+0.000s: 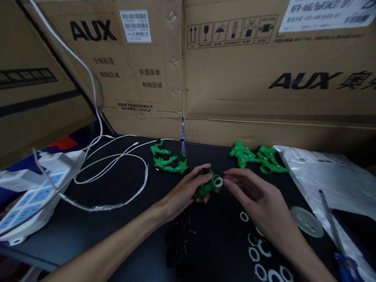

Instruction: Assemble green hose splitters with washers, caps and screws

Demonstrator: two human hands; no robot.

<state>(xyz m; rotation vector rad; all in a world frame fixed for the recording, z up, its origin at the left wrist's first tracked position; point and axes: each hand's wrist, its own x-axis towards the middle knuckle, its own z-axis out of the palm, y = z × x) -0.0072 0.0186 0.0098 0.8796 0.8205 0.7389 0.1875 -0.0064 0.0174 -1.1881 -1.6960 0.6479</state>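
My left hand (188,192) grips a green plastic hose fitting (207,187) just above the black tabletop, its open end facing right. A white ring (217,181) sits at that open end, and the fingertips of my right hand (255,196) pinch or press it there. Several more white rings (258,250) lie on the table below my right wrist. Small black screws and parts (179,231) lie under my left wrist.
Finished-looking green fittings lie in two groups, at back centre (167,160) and back right (255,158). White cables (117,172) and a power strip (32,196) are at left. A plastic bag (329,176), a round disc (307,221) and a blue-handled screwdriver (337,243) are at right. Cardboard boxes (235,70) wall the back.
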